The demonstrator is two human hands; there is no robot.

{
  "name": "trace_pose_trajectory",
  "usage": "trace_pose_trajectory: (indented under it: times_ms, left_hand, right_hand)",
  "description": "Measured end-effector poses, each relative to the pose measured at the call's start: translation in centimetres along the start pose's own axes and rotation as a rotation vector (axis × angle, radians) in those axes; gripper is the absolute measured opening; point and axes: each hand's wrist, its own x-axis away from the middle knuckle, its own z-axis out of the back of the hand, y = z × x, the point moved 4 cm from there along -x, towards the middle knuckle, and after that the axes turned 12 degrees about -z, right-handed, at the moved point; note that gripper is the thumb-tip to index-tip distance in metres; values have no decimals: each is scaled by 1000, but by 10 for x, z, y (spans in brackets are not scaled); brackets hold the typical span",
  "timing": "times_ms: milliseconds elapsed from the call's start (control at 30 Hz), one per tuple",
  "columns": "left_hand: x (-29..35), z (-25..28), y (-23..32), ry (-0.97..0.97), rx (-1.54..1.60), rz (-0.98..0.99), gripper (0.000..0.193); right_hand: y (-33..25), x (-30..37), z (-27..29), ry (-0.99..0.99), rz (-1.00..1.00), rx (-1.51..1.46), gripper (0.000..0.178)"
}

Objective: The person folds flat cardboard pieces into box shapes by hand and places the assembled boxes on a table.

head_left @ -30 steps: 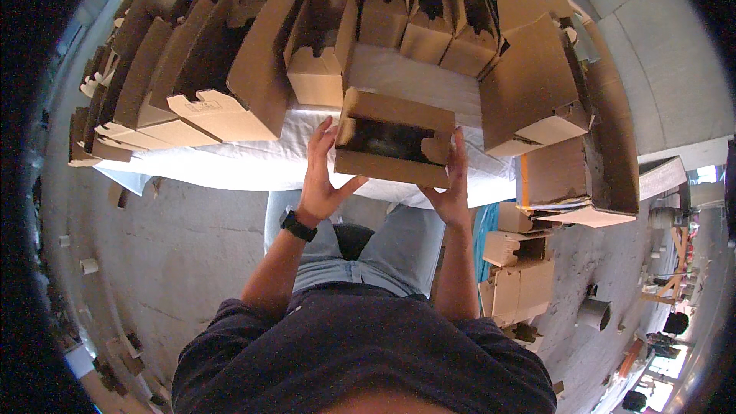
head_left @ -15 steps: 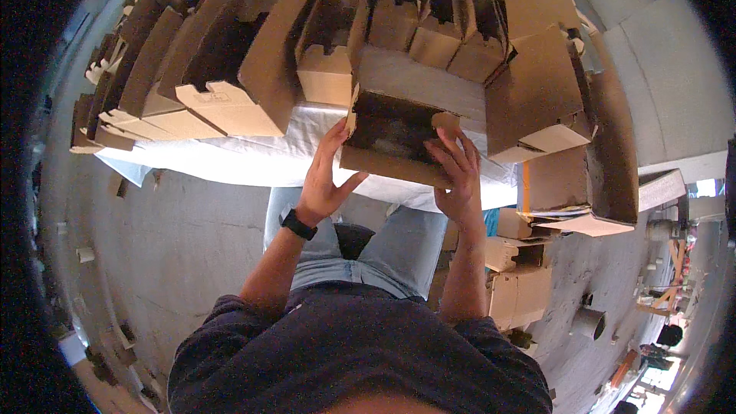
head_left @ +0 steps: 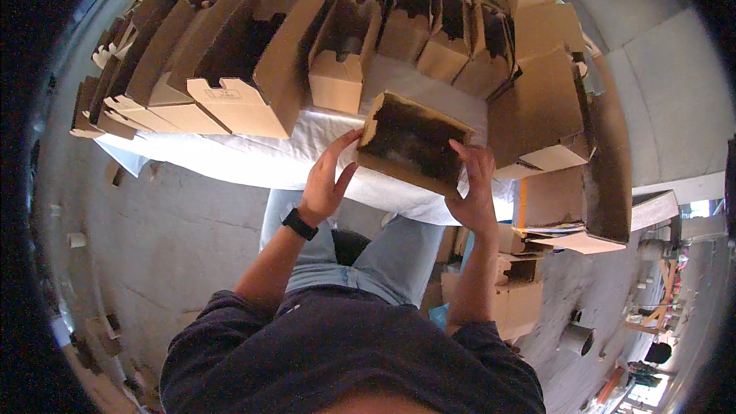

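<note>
A small open-topped cardboard box (head_left: 400, 174) is tilted between my hands at the front edge of the table, its dark inside facing up. My left hand (head_left: 325, 183), with a black band on the wrist, has its fingertips against the box's left end and its thumb near the front left corner. At the opposite end, my right hand (head_left: 477, 198) curls its fingers over the rim, with the thumb low on the outside. The box's underside is hidden.
Tall cardboard bins (head_left: 257, 103) crowd the left of the white-covered table (head_left: 230, 165). Several narrower bins (head_left: 336, 84) stand behind the box. Larger cartons (head_left: 540, 119) rise at the right. Below the table's right side sit more cardboard boxes (head_left: 517, 307) on the floor.
The box has shifted slightly right and turned, its right end swinging nearer to me. Both hands moved with it, and my right fingers now lie over the end rim.
</note>
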Motion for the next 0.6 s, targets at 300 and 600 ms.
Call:
trace_pose_trajectory:
  times_ms: [300,600]
  left_hand:
    - [-14,-1,6,-88,-193,-88,46]
    - [-11,-1,5,-102,-311,-116,48]
  right_hand:
    - [11,0,-11,71,-73,-58,84]
    - [17,23,-1,173,-96,-52,72]
